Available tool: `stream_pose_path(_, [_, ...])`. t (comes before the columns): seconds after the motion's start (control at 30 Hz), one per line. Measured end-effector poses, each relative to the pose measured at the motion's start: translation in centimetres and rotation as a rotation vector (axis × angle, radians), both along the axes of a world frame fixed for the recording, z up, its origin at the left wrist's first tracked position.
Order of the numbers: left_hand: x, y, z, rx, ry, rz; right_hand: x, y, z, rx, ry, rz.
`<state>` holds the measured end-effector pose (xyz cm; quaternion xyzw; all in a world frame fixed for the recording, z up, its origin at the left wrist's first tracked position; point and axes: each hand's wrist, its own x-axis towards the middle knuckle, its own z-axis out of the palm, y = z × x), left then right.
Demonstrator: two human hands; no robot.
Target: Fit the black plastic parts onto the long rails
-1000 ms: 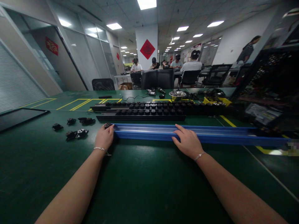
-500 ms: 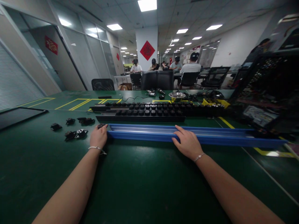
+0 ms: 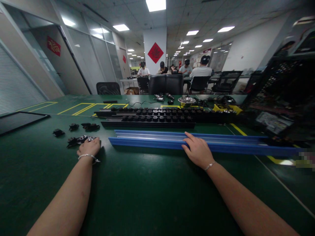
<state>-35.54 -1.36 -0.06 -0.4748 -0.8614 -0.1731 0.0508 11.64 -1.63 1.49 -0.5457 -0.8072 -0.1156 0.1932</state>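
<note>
A long blue channel-shaped rail lies across the green table, open side up. My right hand grips it near its middle, with the fingers over the near wall and reaching into the groove. Left of the rail's end, my left hand is closed over a small black part with whitish areas; the fingertips are partly hidden. Another small black part lies right beside those fingers. Farther left and behind are several more loose black parts.
Black rails carrying rows of round black pieces lie behind the blue one. Past them are a metal bowl and a yellow bin. A dark flat panel lies far left; a black rack stands right. People sit beyond.
My left hand has left the blue rail's left end and moved left to the loose black parts. The dark piece under it there no longer shows. My right hand stays on the rail.
</note>
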Motion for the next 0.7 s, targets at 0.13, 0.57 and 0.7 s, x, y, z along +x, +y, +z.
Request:
stream_pose_path(0.13, [3.8,-0.3,1.7,0.203,-0.142,0.179,0.0,0.1,-0.1,0.008,0.015,0.003])
stream_pose_path(0.57, [20.1,-0.7,1.3,0.130,0.312,-0.745,2.6,1.0,1.4,0.117,0.060,-0.051])
stream_pose_path(0.7, [19.2,-0.4,0.8,0.097,0.322,-0.760,9.7,2.0,1.6,0.316,0.229,-0.413])
